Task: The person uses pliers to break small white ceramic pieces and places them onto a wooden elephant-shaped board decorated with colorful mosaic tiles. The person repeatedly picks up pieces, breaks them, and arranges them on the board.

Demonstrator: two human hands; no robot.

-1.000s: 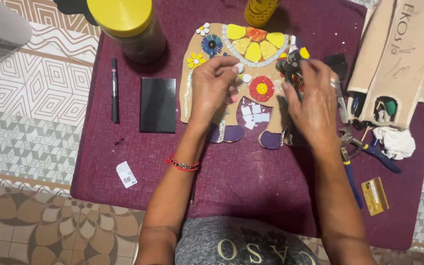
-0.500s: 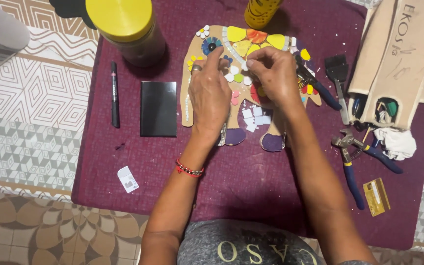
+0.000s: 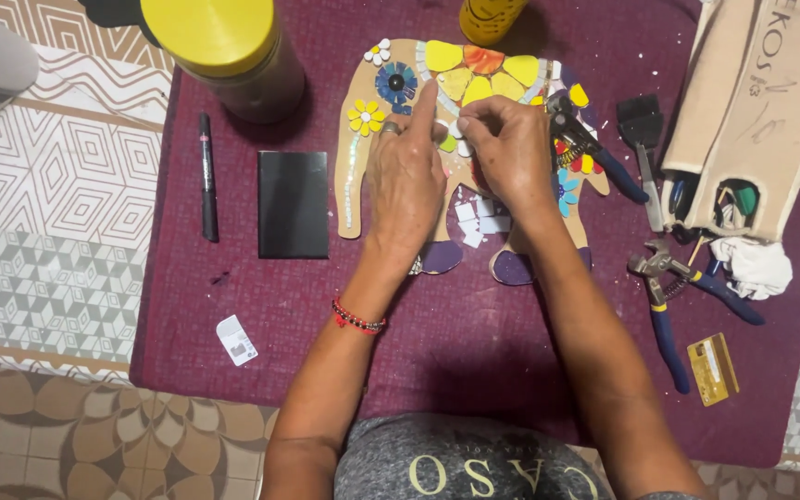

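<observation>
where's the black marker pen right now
In the head view, the black marker pen lies on the maroon cloth, left of the flat black rectangular tile.

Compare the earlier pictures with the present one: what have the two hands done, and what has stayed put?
The right hand let go of the nippers, now lying on the mosaic, and moved left to join the left hand at the small tiles. Jar, pen, black tile and pliers stayed put.

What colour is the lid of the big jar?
Yellow; the lid shows best in the head view.
</observation>
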